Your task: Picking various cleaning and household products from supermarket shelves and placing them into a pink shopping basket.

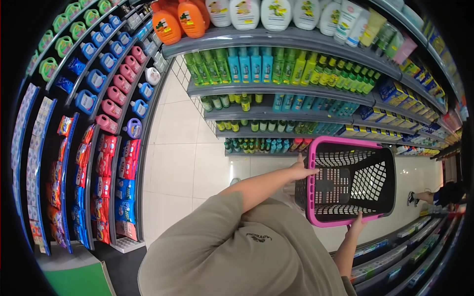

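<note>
A black plastic shopping basket [370, 181] with a pink rim and lattice sides is held before me, its bare floor in sight. My left hand [301, 170] grips the near end of the pink rim, thumb over the top edge. On the basket's right-hand side, my right hand [357, 223] holds the pink edge, with its fingers partly hidden beneath. Beyond my left hand, small red-capped bottles [300, 143] stand on the lowest shelf, apart from the basket.
Metal shelves [259, 37] ahead carry bottles, tubes and boxes. Detergent jugs [118, 95] and bagged washing products [105, 185] fill racks at left. Another shelf unit [392, 251] borders the right. A person's leg [422, 197] shows farther along the tiled aisle [174, 166].
</note>
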A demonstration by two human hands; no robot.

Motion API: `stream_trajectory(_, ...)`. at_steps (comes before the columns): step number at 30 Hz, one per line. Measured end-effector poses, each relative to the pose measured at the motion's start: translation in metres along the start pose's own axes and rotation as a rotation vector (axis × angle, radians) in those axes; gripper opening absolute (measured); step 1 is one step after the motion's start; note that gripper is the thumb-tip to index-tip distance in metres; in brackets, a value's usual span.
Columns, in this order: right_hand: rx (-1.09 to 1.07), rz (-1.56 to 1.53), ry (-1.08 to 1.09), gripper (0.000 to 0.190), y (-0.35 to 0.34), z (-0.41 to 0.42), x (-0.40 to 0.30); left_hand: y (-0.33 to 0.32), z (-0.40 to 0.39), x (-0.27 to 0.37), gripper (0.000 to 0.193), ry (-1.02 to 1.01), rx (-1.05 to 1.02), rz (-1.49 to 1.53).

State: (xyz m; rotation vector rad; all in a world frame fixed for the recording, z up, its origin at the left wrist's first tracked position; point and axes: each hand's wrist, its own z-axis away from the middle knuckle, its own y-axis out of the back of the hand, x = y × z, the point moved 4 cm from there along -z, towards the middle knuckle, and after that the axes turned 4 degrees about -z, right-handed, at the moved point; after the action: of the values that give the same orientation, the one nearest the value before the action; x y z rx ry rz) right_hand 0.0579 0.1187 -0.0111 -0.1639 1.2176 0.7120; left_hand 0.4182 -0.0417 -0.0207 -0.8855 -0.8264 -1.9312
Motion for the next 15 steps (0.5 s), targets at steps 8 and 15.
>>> stream_trajectory(8,0.449,0.52,0.487,0.098,0.007,0.041,-0.016,0.213,0.07,-0.088,0.056,-0.319,0.43,0.156)
stream_trajectory(15,0.165,0.305,0.81,0.074,-0.136,0.158,-0.103,0.403,0.169,-0.027,0.041,-0.625,1.088,0.063)
